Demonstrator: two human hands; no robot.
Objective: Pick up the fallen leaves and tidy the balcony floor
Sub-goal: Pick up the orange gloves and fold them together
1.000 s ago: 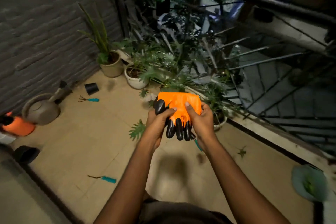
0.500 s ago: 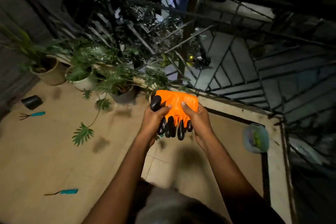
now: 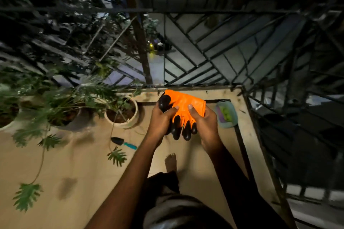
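Orange work gloves (image 3: 183, 102) with black fingertips are held in front of me over the tiled balcony floor (image 3: 83, 169). My left hand (image 3: 161, 121) grips their left side, thumb across the orange cloth. My right hand (image 3: 203, 123) grips the right side, its thumb also on top. The black fingertips hang down between my hands. Green leaves (image 3: 117, 156) on long stems lie on the floor at the left, a larger one (image 3: 26, 196) near the bottom left.
Potted plants stand along the railing at left, the nearest a cream pot (image 3: 123, 115). A small trowel with a teal handle (image 3: 123, 143) lies on the tiles. A pale blue bowl (image 3: 226, 117) sits in the corner. Black metal railing (image 3: 214, 57) bounds the balcony. My bare foot (image 3: 170, 161) is below.
My view has swung right and downward toward the balcony corner. Both hands keep the same hold on the gloves. The bowl now lies just right of my right hand.
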